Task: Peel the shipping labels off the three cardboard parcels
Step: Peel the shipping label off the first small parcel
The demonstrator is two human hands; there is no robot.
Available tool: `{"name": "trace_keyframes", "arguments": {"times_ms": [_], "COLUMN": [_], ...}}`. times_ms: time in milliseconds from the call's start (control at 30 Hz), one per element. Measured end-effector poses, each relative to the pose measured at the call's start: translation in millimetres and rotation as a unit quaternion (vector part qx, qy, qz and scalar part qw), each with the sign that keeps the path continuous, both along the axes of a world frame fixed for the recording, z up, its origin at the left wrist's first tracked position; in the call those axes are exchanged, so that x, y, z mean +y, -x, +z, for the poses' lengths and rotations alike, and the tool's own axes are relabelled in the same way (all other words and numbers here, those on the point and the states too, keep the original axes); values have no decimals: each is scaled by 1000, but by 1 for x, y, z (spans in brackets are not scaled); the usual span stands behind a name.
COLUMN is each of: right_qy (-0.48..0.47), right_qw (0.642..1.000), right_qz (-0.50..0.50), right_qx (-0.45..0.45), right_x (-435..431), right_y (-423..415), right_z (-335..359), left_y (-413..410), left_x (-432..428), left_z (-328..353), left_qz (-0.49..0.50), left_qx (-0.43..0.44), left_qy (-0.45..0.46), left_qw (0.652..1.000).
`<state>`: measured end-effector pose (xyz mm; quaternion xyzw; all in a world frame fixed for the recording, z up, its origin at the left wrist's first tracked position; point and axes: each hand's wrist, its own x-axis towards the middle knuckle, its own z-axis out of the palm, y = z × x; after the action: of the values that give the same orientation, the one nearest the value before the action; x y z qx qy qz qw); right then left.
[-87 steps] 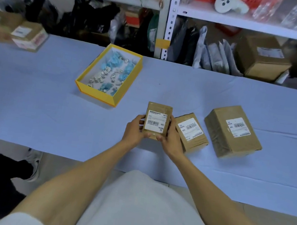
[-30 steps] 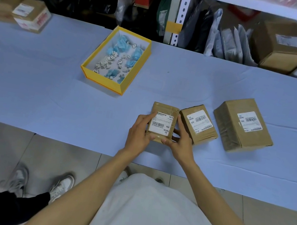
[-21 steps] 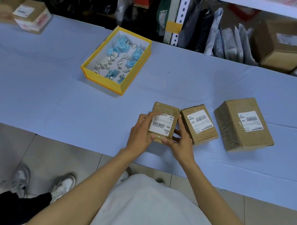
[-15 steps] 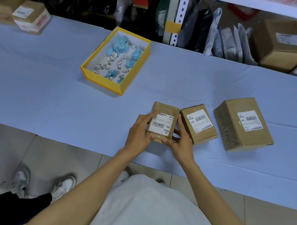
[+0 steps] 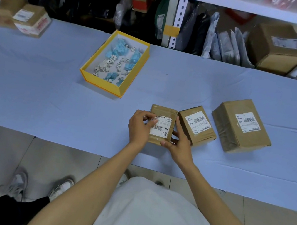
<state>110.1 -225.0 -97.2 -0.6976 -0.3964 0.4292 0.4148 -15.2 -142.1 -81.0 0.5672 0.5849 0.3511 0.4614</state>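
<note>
While my right hand (image 5: pixel 178 146) steadies the small parcel (image 5: pixel 163 112), my left hand (image 5: pixel 139 125) pinches its label (image 5: pixel 162 127) corner (barely lifted); two labelled parcels (image 5: pixel 197 126) wait just right.

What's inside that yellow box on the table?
The yellow box is open and holds crumpled white paper scraps and blue wads scattered over its white floor. Anything beneath them is hidden.

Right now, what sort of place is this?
Probably a parcel sorting or stock room: labelled cardboard parcels on a cloth-covered table, with metal shelving behind it crammed with mailer bags and more boxes.
</note>
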Motion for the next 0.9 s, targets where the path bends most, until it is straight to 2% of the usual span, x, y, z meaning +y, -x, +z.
{"name": "trace_keyframes", "arguments": {"times_ms": [267, 633, 900], "right_qy": [0, -1, -18], "right_qw": [1000, 1000, 998], "right_qz": [-5, -10, -36], "right_qx": [-12, -4, 45], "right_x": [1, 1, -7], "right_y": [0, 1, -2], "right_z": [0, 1, 5], "left_y": [0, 8, 10], "left_x": [6, 4, 6], "left_z": [2, 4, 0], "left_qz": [-17, -54, -88], "left_qx": [36, -2, 11], "left_qy": [4, -10, 14], "left_qw": [999, 998, 996]}}
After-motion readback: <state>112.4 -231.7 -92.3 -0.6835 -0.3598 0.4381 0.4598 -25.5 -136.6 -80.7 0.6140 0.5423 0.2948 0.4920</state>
